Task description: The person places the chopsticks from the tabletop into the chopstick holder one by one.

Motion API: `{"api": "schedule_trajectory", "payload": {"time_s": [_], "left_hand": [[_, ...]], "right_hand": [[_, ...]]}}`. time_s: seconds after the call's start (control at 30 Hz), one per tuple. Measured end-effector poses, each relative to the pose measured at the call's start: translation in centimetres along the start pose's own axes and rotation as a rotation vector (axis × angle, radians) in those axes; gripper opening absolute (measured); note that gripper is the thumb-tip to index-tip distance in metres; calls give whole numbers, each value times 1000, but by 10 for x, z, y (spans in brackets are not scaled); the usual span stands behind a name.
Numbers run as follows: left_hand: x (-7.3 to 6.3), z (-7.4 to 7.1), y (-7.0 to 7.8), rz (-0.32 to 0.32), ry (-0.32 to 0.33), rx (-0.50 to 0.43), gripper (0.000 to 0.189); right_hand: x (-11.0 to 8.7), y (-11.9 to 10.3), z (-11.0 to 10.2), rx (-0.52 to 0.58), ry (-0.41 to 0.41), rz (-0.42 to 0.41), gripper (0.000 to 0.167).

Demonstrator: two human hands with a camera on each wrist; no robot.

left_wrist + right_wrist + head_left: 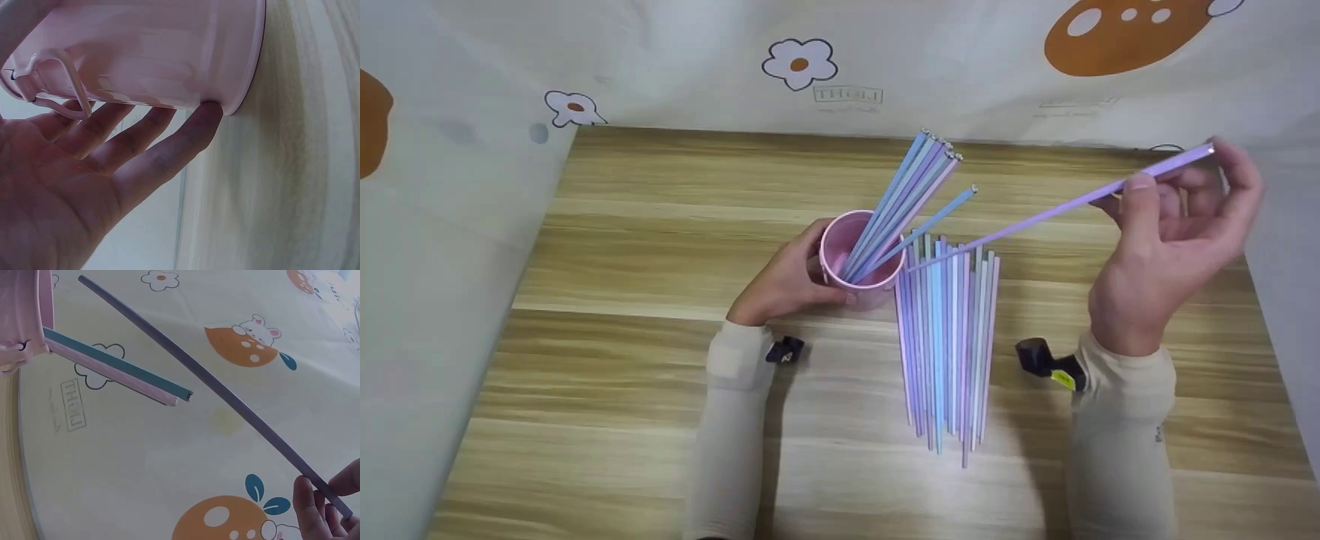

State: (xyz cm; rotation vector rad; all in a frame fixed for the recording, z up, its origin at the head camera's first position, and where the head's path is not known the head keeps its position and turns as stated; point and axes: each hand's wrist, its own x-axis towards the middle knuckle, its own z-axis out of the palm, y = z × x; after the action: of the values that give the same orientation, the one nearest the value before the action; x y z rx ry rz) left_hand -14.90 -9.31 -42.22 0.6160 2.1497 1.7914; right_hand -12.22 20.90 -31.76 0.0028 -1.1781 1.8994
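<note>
A pink cup (877, 298) stands on the table with several pastel chopsticks (906, 196) in it, leaning right. My left hand (787, 276) grips the cup from the left, thumb at the front. In the left wrist view, fingertips touch its wall (157, 50) near the base, by a small loop handle (74, 79). My right hand (1174, 240) pinches a purple chopstick (1072, 203) near its silver-capped thick end, raised at the right. Its thin end points down-left, overlapping the loose chopsticks near the cup in the head view. The right wrist view shows this purple chopstick (219, 391) whole.
Several loose chopsticks (937, 345) lie side by side on the wooden table (607, 360), just right of the cup. Behind the table hangs a pale sheet (682, 67) printed with flowers and oranges. Black wrist cameras (1039, 358) sit on both sleeves.
</note>
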Motion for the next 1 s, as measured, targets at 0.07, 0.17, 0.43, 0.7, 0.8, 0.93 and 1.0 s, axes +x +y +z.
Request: {"api": "schedule_trajectory", "payload": {"time_s": [0.07, 0.17, 0.43, 0.7, 0.8, 0.93, 1.0], "left_hand": [[0, 0, 0, -2, 0, 0, 90], [1, 0, -5, -2, 1, 7, 91], [0, 0, 0, -5, -2, -12, 90], [0, 0, 0, -4, -1, -10, 91], [0, 0, -1, -9, 5, 6, 91], [0, 0, -1, -15, 3, 3, 91], [1, 0, -1, -12, 3, -4, 91]], "right_hand": [[-2, 3, 5, -13, -27, -14, 42], [-5, 10, 10, -54, -67, -43, 42], [-17, 39, 14, -194, -160, -121, 42], [-33, 60, 18, -216, -264, -86, 44], [-40, 66, 21, -232, -320, -64, 44], [-49, 74, 24, -288, -378, -50, 44], [-53, 77, 25, -320, -400, -52, 44]]}}
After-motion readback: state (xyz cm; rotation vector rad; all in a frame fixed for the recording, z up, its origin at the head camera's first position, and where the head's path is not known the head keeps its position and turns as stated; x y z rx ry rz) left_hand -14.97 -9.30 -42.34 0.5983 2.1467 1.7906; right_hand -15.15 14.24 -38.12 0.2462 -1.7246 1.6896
